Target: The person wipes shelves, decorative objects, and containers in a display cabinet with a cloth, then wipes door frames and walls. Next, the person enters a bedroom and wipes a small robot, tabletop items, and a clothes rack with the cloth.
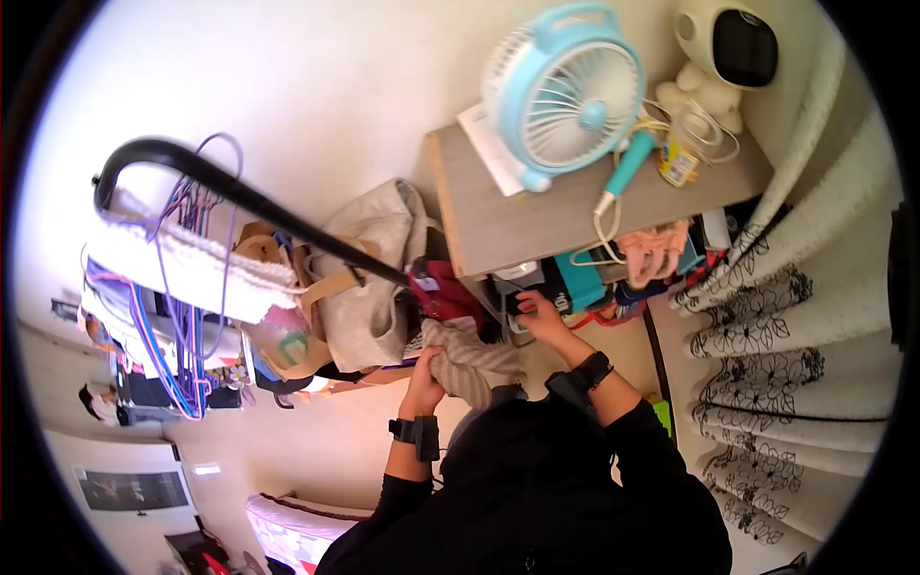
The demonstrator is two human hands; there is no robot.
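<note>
My left hand [425, 385] is closed on a striped beige-grey cloth [464, 364], which hangs bunched in front of my body. I cannot make out what kind of cloth item it is. My right hand [543, 318] is held at the front of the bedside cabinet [479, 225], its fingers apart and nothing visible in them. Close by are a dark box and a teal box [580, 283] on the shelf under the cabinet top. A dark red bag [450, 292] stands just beyond the striped cloth.
On the cabinet top stand a light blue fan [575, 105], a white robot-like figure [714, 67], a jar [678, 158] and a teal handled device [628, 172]. A black rail [249, 201] with hangers crosses at left, above a canvas bag [359, 307]. Patterned curtains [767, 383] hang at right.
</note>
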